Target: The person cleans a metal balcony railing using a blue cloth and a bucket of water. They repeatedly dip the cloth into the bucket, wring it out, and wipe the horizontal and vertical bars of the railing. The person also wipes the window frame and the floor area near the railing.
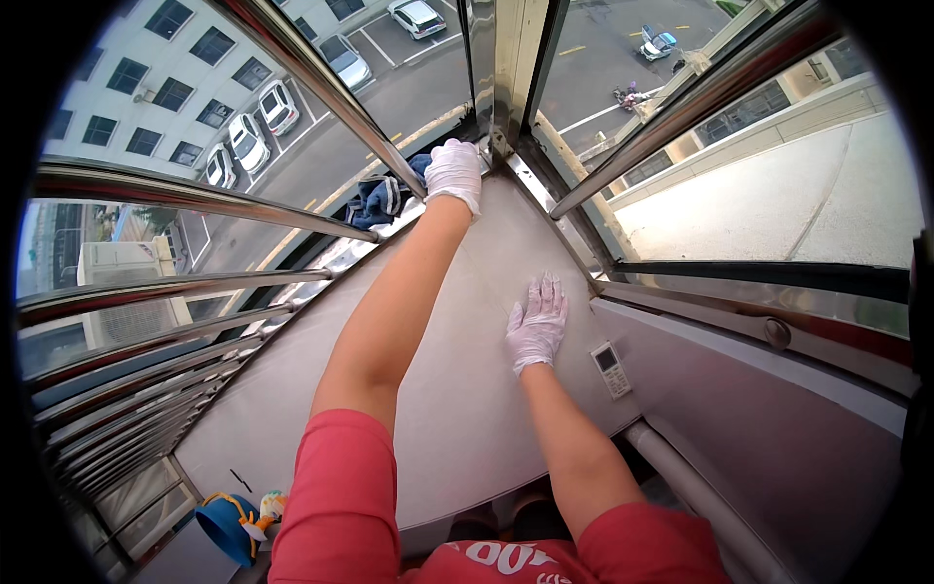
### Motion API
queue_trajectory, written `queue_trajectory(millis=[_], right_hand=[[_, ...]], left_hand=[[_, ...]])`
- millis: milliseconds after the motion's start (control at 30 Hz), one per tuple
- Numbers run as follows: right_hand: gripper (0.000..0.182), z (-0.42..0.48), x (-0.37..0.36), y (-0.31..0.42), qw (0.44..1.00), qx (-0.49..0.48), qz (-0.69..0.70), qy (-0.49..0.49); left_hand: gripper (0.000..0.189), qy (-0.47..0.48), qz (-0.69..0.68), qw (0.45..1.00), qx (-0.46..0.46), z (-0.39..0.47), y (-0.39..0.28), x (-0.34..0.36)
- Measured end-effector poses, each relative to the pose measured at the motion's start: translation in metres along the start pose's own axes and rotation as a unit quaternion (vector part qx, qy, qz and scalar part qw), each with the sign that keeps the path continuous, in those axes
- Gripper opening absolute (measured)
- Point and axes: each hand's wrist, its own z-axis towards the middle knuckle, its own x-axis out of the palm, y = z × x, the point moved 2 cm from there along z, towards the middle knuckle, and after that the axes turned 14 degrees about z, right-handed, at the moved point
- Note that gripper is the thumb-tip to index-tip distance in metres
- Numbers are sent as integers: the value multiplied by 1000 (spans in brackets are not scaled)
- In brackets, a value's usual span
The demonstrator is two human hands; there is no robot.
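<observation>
My left hand (454, 174), in a thin translucent glove, is curled at the window's far corner. Its fingers are closed on a dark blue cloth (378, 201) with pale stripes, which trails left behind the metal bars along the window track. The fingertips are hidden from me. Flat on the pale grey sill board (452, 328) lies my right hand (538, 321), gloved likewise, palm down and holding nothing. Just right of that wrist is a white remote control (611, 370) with a small display.
Shiny metal guard bars (219, 201) line the left window, and another bar (700, 102) slants across the right one. A corner post (507, 73) joins both frames. At lower left sits a blue container (230, 527) with an orange strap. Parked cars (249, 142) stand far below outside.
</observation>
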Motion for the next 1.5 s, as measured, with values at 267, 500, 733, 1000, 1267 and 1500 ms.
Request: queue_trajectory(millis=[267,500,733,1000,1267,1500], right_hand=[[58,-2,1,1,1000,-3,-3,-18],[56,-1,1,-1,998,-21,16,-49],[57,-1,2,-2,999,-20,-1,-49],[57,1,-4,-1,998,-9,23,-54],[59,-1,-3,3,999,-14,15,-45],[59,-2,-4,4,998,-16,8,-57]], left_hand=[[25,-217,-393,893,34,-59,20,-106],[30,-195,-731,650,76,-61,18,-210],[29,-156,-807,543,172,-49,-18,-249],[22,-304,-731,583,183,-6,-62,-199],[70,85,-600,782,145,-65,-43,-48],[41,288,-645,560,-433,-280,101,98]])
